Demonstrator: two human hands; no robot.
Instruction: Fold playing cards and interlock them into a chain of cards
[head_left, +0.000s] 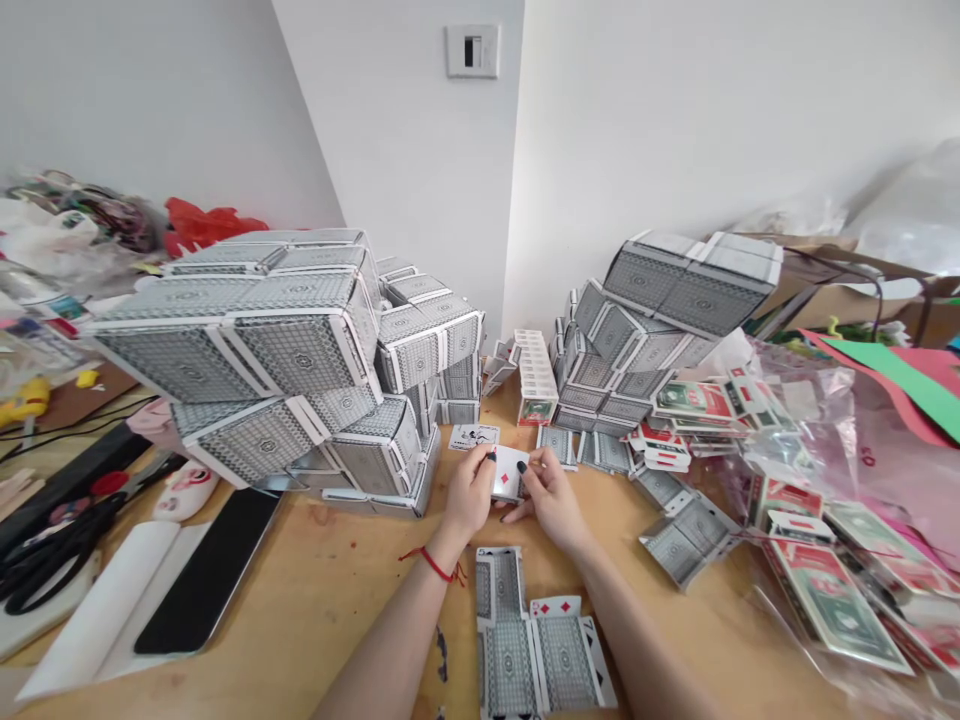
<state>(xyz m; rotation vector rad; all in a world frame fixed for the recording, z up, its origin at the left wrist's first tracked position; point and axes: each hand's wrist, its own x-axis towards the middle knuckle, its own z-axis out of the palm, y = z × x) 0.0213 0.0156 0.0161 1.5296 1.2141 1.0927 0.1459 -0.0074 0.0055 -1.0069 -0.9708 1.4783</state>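
Both of my hands meet over the wooden table (pixel 322 590) on a small folded playing card piece (pixel 510 472) with red diamonds on its white face. My left hand (pixel 469 495) pinches its left side; a red string circles that wrist. My right hand (pixel 551 500) grips its right side with dark-painted nails. Just in front of my arms lies a flat assembly of folded cards (pixel 536 645), grey patterned backs up. A loose face card (pixel 474 436) lies just beyond my hands.
Large blocks built of card cubes stand at the left (pixel 255 350) and back right (pixel 660 300). Red-green card boxes (pixel 817 580) and plastic bags crowd the right. A black tablet (pixel 206 570) on white paper and scissors (pixel 45 560) lie at the left.
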